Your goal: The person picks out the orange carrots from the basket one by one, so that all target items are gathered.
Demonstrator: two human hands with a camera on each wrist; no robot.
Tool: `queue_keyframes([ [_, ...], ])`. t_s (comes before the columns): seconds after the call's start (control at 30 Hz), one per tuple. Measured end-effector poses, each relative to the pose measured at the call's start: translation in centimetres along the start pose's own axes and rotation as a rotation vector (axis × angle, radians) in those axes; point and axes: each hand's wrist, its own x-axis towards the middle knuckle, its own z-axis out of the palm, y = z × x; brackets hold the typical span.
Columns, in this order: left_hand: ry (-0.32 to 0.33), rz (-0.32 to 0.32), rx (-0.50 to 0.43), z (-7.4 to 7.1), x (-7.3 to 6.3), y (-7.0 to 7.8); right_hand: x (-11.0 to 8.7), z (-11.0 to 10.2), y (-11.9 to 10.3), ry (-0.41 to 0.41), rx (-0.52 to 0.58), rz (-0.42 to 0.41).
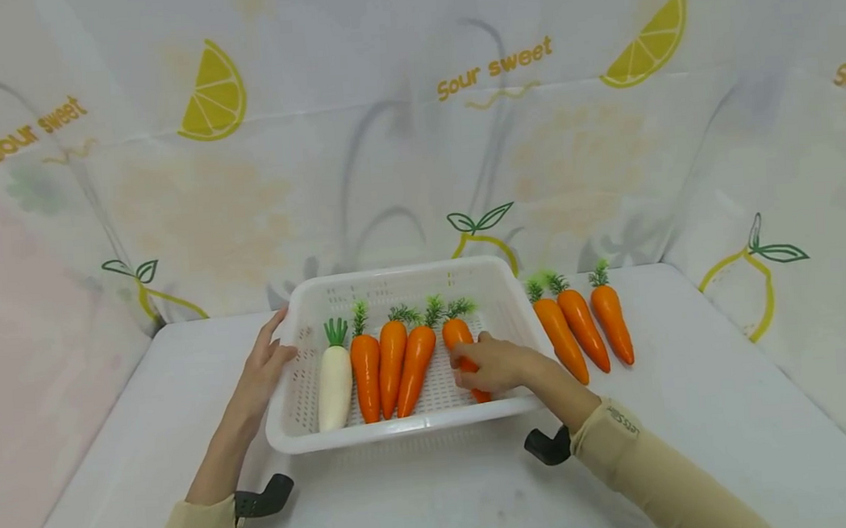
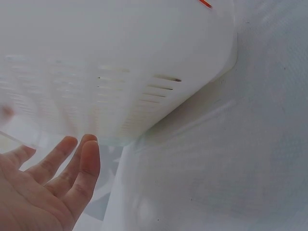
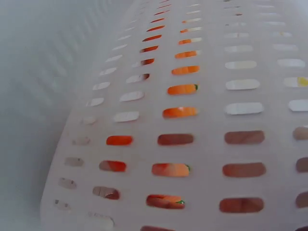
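Observation:
A white plastic basket point(image 1: 397, 427) stands in the middle of the table. A white radish point(image 1: 335, 389) with a green top lies at its left. Several orange carrots point(image 1: 367, 376) with leafy tops lie beside the radish. My right hand point(image 1: 498, 363) reaches over the basket's right side, and its bent fingers hold the rightmost carrot point(image 1: 458, 334), partly covering it. In the right wrist view, the slotted basket wall point(image 3: 207, 130) hides most of that hand. My left hand point(image 1: 264, 369) touches the left rim; in the left wrist view its fingers point(image 2: 86, 168) are fairly straight, by the outer wall.
Three more carrots point(image 1: 575, 327) lie on the white-covered table point(image 1: 723, 407) to the right of the basket. A white lemon-print cloth point(image 1: 389, 177) hangs right behind the basket. Black curved devices point(image 1: 266, 496) sit at both wrists.

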Motion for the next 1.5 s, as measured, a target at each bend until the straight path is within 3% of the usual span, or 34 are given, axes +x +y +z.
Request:
queue_keyframes([
  [0.53,-0.013,-0.007,-0.026,0.3,0.2,-0.1,-1.5,-0.4,0.8,0.201,0.18,-0.145],
  [0.8,-0.013,-0.004,-0.037,0.3,0.1,0.0,-2.1,-0.7,1.2,0.293,0.206,-0.225],
  [1.2,-0.013,0.002,-0.055,0.4,0.1,0.0,-3.5,-0.9,1.6,0.34,0.354,-0.254],
  [1.5,-0.007,-0.004,-0.059,0.3,0.0,0.0,-5.1,-2.4,2.7,0.373,0.48,-0.313],
])
